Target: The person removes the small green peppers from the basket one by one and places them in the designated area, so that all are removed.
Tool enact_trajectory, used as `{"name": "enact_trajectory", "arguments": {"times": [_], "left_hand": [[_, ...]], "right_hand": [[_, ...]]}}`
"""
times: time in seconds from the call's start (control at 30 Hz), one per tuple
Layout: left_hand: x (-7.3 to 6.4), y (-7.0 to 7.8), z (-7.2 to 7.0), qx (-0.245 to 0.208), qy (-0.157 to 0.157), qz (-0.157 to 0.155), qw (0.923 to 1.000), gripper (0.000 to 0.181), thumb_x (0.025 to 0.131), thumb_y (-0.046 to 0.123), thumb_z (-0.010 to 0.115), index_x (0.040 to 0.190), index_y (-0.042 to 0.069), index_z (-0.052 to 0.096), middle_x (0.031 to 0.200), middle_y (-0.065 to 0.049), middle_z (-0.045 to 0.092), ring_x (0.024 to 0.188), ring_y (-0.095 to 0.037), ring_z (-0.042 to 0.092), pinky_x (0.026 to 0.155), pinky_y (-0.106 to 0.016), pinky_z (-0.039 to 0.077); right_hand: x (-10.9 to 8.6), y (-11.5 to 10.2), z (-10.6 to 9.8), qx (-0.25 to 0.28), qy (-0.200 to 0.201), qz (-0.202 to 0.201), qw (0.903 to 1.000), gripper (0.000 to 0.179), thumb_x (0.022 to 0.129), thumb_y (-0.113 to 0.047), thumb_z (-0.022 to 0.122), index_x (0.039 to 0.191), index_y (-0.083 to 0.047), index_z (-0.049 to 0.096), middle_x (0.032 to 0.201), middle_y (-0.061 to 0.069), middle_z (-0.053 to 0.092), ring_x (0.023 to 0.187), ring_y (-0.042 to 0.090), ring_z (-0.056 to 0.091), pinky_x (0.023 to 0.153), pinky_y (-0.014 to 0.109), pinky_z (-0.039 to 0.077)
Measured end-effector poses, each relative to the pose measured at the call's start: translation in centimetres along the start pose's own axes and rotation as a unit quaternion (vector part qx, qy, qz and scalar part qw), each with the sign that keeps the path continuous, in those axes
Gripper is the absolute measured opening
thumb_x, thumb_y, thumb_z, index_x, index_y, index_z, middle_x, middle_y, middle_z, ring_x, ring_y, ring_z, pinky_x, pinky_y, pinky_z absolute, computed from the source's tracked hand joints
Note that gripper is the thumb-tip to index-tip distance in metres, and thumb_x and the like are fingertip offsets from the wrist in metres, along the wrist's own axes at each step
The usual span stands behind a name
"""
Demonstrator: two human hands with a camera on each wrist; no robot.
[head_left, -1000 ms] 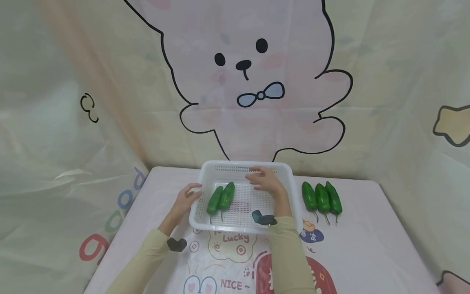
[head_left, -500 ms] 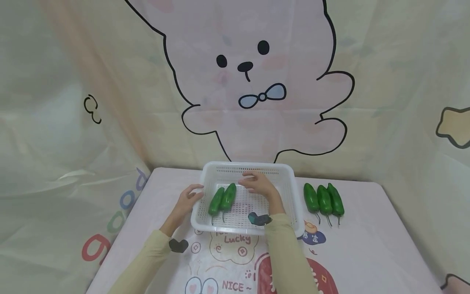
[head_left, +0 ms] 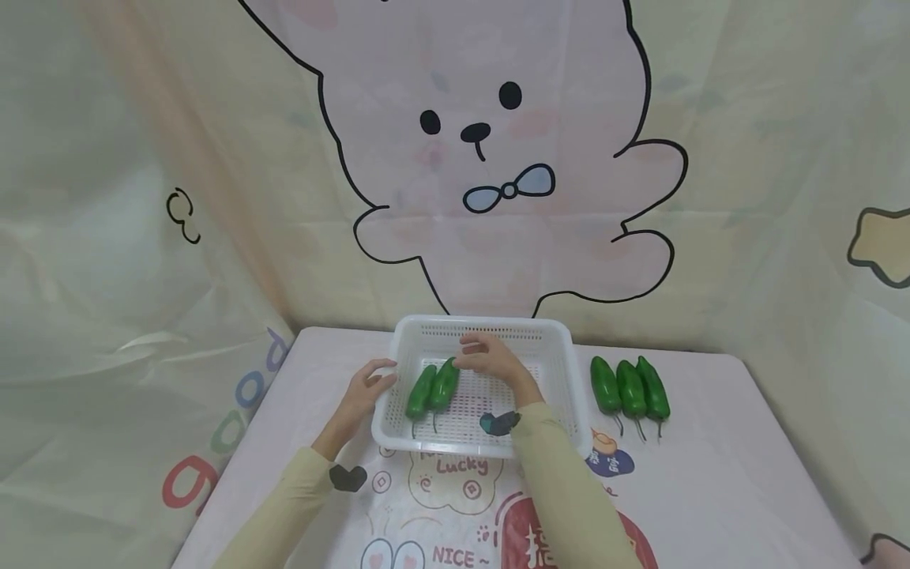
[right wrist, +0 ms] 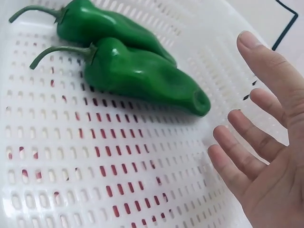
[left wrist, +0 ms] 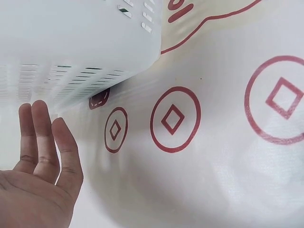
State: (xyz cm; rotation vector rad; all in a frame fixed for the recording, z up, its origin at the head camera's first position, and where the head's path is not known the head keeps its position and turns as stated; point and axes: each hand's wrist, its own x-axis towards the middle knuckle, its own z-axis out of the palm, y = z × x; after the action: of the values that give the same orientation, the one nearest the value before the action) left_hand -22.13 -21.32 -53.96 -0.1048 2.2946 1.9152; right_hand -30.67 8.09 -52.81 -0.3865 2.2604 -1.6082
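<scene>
Around: we see a printed cloth (head_left: 711, 450) below and a bear-print sheet (head_left: 569, 253) behind. The right sleeve (head_left: 562, 482) crosses the near rim of the white basket (head_left: 577, 395). Count: one basket; two green peppers (right wrist: 142, 76) lying inside, left of centre, and three more peppers (head_left: 632, 389) outside, just right of it, the basket wall between. Axes: both groups run near-to-far, stems toward us. Right hand (head_left: 498, 362): over the basket by the pepper tips, thumb apart from fingers, holding nothing. Left hand (head_left: 359, 395): fingers spread, gripping nothing, at the left wall; contact, we cannot tell.
</scene>
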Motion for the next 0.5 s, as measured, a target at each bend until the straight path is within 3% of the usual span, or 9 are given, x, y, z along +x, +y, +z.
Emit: {"name": "enact_trajectory", "arguments": {"times": [0.2,0.5], "left_hand": [[-0.1,0.1,0.0,0.000,-0.006,-0.001,1.0000,0.044,0.105,0.026,0.059,0.145,0.009,0.048,0.131,-0.027,0.059,0.110,-0.043,0.064,0.081,-0.044,0.061],[-2.0,3.3,0.2,0.010,-0.017,0.002,0.9998,0.040,0.106,0.020,0.057,0.142,0.005,0.049,0.129,-0.027,0.059,0.110,-0.042,0.065,0.082,-0.043,0.061]], "right_hand": [[0.3,0.7,0.6,-0.007,-0.014,0.007,0.9998,0.074,0.083,-0.027,0.087,0.146,-0.008,0.053,0.137,0.015,0.059,0.125,0.032,0.056,0.097,0.047,0.053],[0.5,0.6,1.1,-0.036,-0.039,-0.003,0.9986,0.076,0.083,-0.026,0.087,0.147,-0.004,0.051,0.138,0.020,0.057,0.126,0.036,0.055,0.099,0.048,0.052]]}}
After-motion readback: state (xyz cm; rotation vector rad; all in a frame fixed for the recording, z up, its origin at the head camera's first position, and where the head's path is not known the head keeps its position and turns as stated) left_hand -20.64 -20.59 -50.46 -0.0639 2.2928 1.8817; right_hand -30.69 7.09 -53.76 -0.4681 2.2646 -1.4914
